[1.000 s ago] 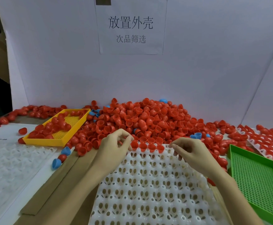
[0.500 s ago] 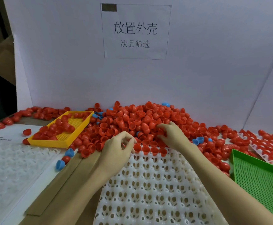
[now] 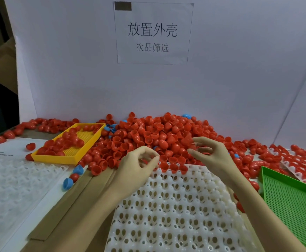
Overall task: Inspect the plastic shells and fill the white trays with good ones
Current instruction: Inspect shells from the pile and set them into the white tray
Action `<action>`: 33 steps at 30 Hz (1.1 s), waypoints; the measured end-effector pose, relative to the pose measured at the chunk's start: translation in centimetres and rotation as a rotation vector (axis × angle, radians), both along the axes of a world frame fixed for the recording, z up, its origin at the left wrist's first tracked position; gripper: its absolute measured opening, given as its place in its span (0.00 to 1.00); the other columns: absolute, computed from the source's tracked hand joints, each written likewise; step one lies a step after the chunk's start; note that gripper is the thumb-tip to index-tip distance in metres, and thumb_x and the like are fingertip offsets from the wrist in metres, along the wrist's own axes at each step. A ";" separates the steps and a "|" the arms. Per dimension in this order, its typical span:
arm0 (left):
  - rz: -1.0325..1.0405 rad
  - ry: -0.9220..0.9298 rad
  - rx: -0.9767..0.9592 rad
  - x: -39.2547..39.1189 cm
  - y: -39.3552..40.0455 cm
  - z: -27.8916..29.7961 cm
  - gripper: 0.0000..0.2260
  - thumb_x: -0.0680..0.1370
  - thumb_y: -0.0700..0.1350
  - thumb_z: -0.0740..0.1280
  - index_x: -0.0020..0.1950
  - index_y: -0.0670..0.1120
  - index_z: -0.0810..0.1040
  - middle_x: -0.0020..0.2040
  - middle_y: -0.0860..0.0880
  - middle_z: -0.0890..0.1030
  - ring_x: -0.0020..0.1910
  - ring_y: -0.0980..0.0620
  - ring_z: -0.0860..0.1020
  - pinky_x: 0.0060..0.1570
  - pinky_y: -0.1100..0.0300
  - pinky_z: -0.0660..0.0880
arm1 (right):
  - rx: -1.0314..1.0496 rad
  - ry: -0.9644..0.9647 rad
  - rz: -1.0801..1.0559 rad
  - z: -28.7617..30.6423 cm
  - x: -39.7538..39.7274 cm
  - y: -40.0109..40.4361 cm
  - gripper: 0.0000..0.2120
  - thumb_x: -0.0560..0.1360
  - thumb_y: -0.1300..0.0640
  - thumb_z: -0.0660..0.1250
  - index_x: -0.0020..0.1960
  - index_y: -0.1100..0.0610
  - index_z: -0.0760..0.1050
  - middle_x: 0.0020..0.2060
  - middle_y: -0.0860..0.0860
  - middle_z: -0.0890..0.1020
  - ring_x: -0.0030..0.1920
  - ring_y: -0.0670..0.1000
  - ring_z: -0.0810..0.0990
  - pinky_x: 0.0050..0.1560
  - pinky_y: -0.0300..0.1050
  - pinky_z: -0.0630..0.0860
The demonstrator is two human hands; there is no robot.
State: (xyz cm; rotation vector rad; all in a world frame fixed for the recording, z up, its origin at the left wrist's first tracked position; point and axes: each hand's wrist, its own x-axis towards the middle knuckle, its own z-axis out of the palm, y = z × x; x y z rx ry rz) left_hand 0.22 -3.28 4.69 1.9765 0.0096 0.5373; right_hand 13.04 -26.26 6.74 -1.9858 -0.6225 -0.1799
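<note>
Right hand (image 3: 210, 157) drawn back from the red pile (image 3: 159, 135) since half a second ago; now raised above the pile's near edge, fingers spread and loosely bent, nothing held. Left hand (image 3: 137, 164) unchanged at the far rim of the white tray (image 3: 176, 215), thumb and forefinger curled together; contents of the pinch cannot be told. Just beside that pinch, to its right: a short row of red shells (image 3: 174, 167) seated in the tray's far sockets. Farther left: yellow tray (image 3: 57, 159), partly filled with red shells. Farther right: green tray (image 3: 294, 200).
</note>
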 end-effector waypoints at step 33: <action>0.114 -0.367 0.422 -0.8 -2.3 -1.0 0.10 0.82 0.57 0.68 0.59 0.54 0.78 0.46 0.62 0.79 0.41 0.57 0.80 0.37 0.67 0.77 | -0.144 -0.259 -0.076 0.6 -3.9 -2.7 0.08 0.75 0.59 0.76 0.52 0.48 0.83 0.52 0.42 0.81 0.49 0.40 0.81 0.51 0.28 0.77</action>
